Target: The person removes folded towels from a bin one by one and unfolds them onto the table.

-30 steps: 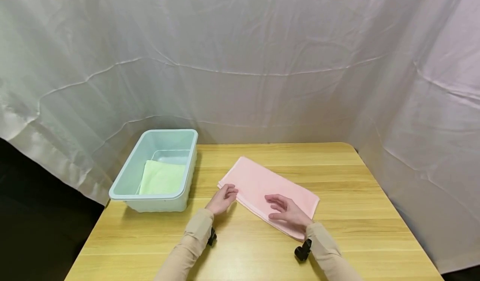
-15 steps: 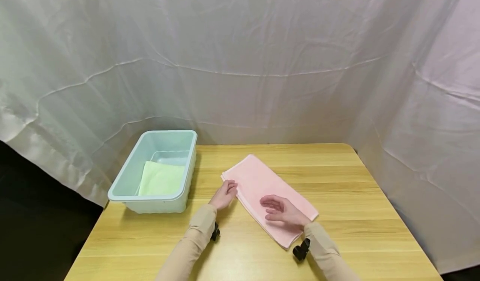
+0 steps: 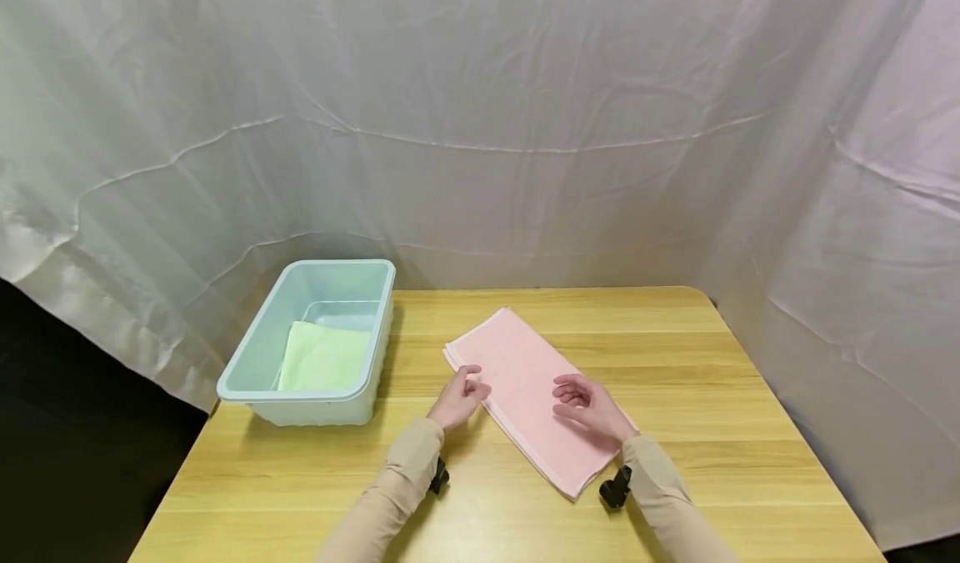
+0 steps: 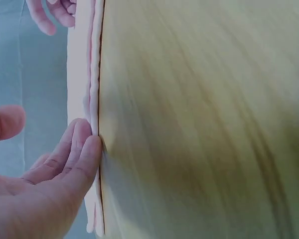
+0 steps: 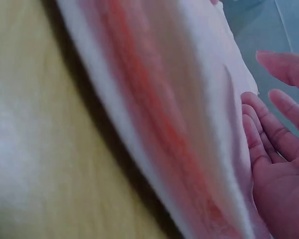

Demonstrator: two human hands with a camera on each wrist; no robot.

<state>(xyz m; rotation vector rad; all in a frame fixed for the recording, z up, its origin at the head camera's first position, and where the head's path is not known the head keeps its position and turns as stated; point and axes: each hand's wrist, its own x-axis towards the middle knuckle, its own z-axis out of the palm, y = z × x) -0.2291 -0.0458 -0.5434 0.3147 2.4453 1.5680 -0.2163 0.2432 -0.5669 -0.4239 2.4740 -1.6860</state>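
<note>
A folded pink towel (image 3: 517,379) lies slanted on the wooden table, its layered edge toward me. At its left front edge is my left hand (image 3: 459,398); in the left wrist view the fingertips (image 4: 92,147) touch the layered edge while the thumb (image 4: 10,122) stays apart. My right hand (image 3: 588,404) is over the right part of the towel, fingers loosely bent. From the right wrist, its fingers (image 5: 261,134) rest along the towel's upper surface, the thumb held away. Neither hand grips the cloth.
To the left stands a light blue plastic bin (image 3: 300,395) holding a folded pale green cloth (image 3: 324,359). A grey-white curtain (image 3: 525,196) hangs behind and around the wooden table (image 3: 712,463).
The pink towel has turned clockwise, its front corner coming nearer to me. My left hand has shifted slightly right; my right hand moved left, then back right and a little away.
</note>
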